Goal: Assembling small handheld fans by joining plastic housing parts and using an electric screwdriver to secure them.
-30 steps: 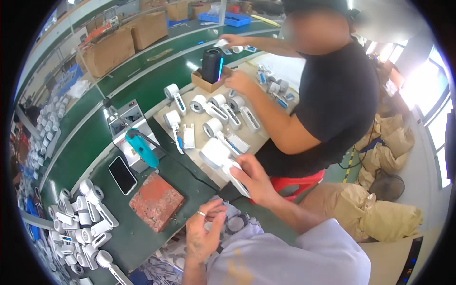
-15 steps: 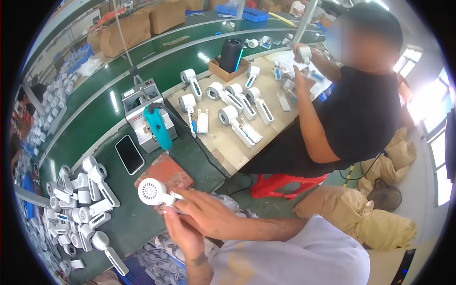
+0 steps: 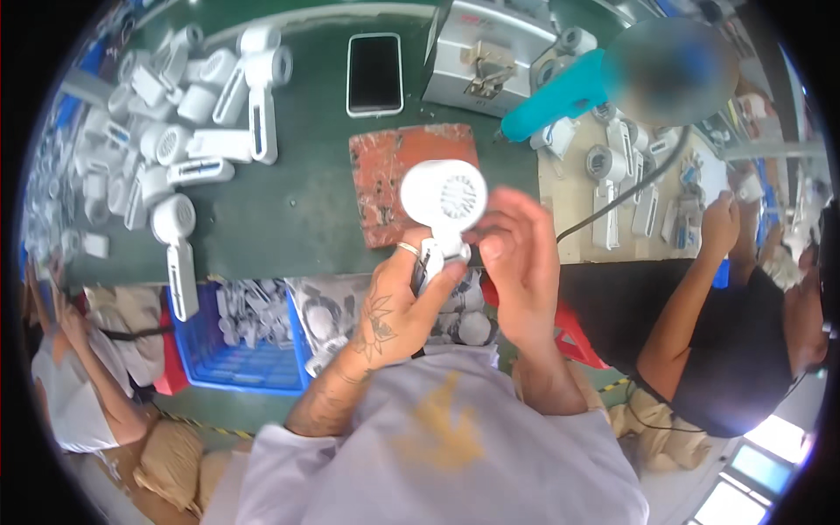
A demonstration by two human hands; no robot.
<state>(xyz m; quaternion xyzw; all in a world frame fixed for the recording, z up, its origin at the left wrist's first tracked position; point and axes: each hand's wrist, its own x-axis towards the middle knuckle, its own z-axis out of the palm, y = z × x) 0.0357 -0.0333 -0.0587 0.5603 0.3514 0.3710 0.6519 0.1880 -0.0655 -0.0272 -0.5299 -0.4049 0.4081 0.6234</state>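
A white handheld fan [image 3: 427,194] is held up in front of me, its round grilled head above and its short handle below. My left hand [image 3: 398,306] is closed around the handle, thumb along the front, a ring on one finger. Beside the fan's right side is my right hand [image 3: 525,267], fingers raised and slightly curled, somewhat blurred; its thumb and fingers are apart. Whether a fingertip touches the fan cannot be made out. Beneath the fan, a worn red-brown board [image 3: 376,184] lies on the green table [image 3: 297,227].
White fans [image 3: 188,144] are heaped at left. A phone [image 3: 374,74] lies at the back, beside a silver machine [image 3: 490,44] and a teal electric screwdriver [image 3: 560,94] with a dark cable. Below is a blue basket [image 3: 236,376] of parts. A co-worker [image 3: 726,341] sits at right, another [image 3: 87,385] at left.
The view has swung left, bringing the fan pile, board and basket round in front. Both hands were at the fan's handle; now my right hand's fingers are raised beside the fan head.
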